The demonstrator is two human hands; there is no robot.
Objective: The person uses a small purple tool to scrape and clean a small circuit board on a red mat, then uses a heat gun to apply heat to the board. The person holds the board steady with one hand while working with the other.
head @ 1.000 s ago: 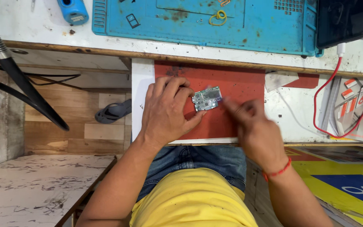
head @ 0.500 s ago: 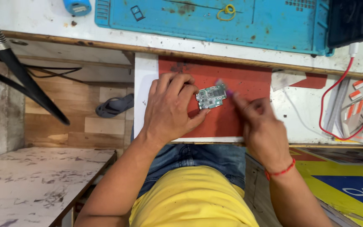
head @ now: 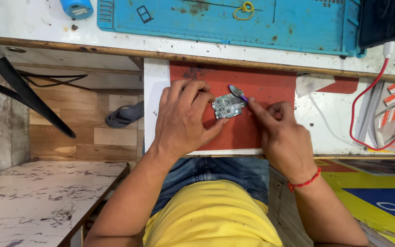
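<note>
Small green circuit board, rectangular and crowded with silvery components, lies on the dull red rubber work mat near the middle of the pull-out shelf, just below the edge of the white bench. Its long axis runs roughly left to right across the mat, tilted slightly so that the right end sits a little higher toward the bench.

The left hand rests palm-down on the mat, its fingers and thumb closed around the board's left edge and lower corner, pinning it flat. The right hand holds a slim purple-handled tool with a flat metal tip, pinched between thumb and forefinger; the tip sits at the board's upper right corner, touching or nearly so.

By the look of it, the step in hand is prying or probing at that corner while the board is steadied. A next move would call for a firm left-hand hold and light, controlled pressure from the tool, so the tip does not skid across the components.

Above lies a blue silicone repair mat; a red cable loops at the right.
</note>
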